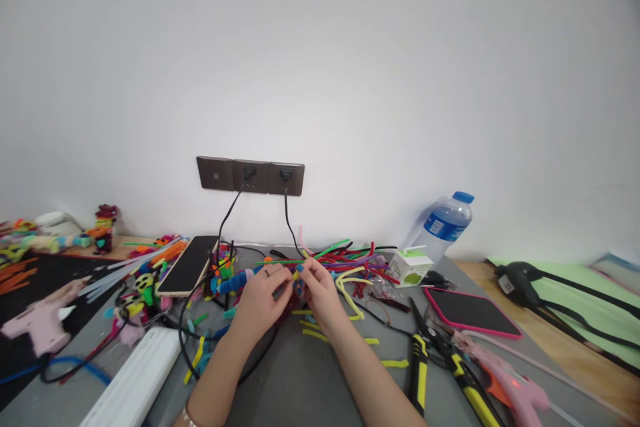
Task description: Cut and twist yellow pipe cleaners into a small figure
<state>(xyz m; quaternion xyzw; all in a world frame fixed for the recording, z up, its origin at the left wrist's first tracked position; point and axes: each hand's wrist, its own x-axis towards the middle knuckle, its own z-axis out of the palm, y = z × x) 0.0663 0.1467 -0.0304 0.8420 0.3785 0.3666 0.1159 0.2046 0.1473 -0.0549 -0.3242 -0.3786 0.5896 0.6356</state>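
Observation:
Both of my hands meet over the middle of the grey work surface. My left hand (pixel 264 300) is closed in a pinch, its thumb and forefinger on a small yellow pipe cleaner piece (pixel 296 275). From the other side, the fingertips of my right hand (pixel 321 293) pinch the same piece. Fingers hide most of it, so its shape cannot be made out. Just right of my right hand lie bent yellow pipe cleaners (pixel 356 277). Short cut yellow strips (pixel 315 335) are scattered below and beside my wrists.
Yellow-handled cutters (pixel 419 373), a pink glue gun (pixel 510 380) and a pink-edged phone (pixel 475 312) lie right. Another phone (pixel 190 265), a white power strip (pixel 135 380) and a second glue gun (pixel 43 320) are left. A bottle (pixel 447 223) leans by the wall; black cords hang from sockets (pixel 251 175).

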